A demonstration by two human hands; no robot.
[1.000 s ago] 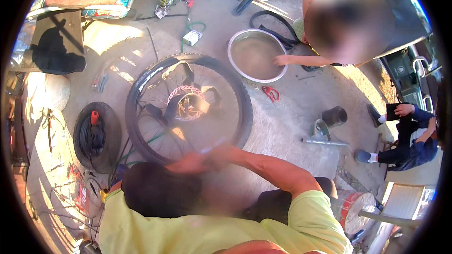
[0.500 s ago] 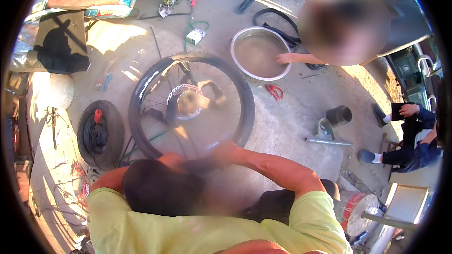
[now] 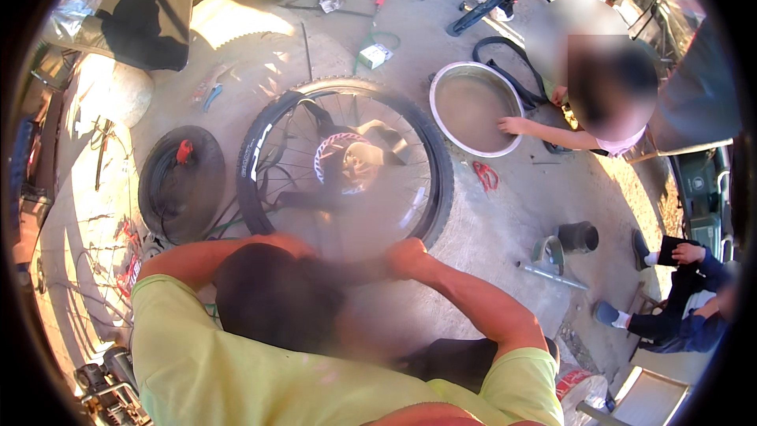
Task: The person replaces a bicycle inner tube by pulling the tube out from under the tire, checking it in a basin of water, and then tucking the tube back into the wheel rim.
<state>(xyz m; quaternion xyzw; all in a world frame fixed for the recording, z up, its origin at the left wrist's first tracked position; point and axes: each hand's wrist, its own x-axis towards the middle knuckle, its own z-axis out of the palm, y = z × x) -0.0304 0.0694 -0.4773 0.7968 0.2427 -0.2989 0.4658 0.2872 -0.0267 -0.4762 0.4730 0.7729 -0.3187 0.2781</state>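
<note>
A bicycle wheel (image 3: 444, 177) with a black tyre, thin spokes and a brake disc (image 3: 341, 162) lies in front of me. My right hand (image 3: 406, 258) is closed at the near right part of its rim. At the near left edge of the tyre is my left hand (image 3: 289, 245); its fingers are smeared and partly hidden behind my dark knee (image 3: 272, 300). A hazy blur covers the wheel's near middle, so the contact there is unclear. Dark straps or strips lie across the spokes.
Left of the wheel lies a small tyre (image 3: 206, 189) with a red item on it. A co-worker's hand (image 3: 512, 125) dips into a metal basin (image 3: 438, 114). Red-handled pliers (image 3: 486, 177), a metal tube (image 3: 552, 275), a black container (image 3: 579, 237) and a small box (image 3: 375, 55) lie about. A person sits at right.
The view has shifted, moving the scene rightward. My hands have moved farther apart along the wheel's near edge. The co-worker's hand stays at the basin.
</note>
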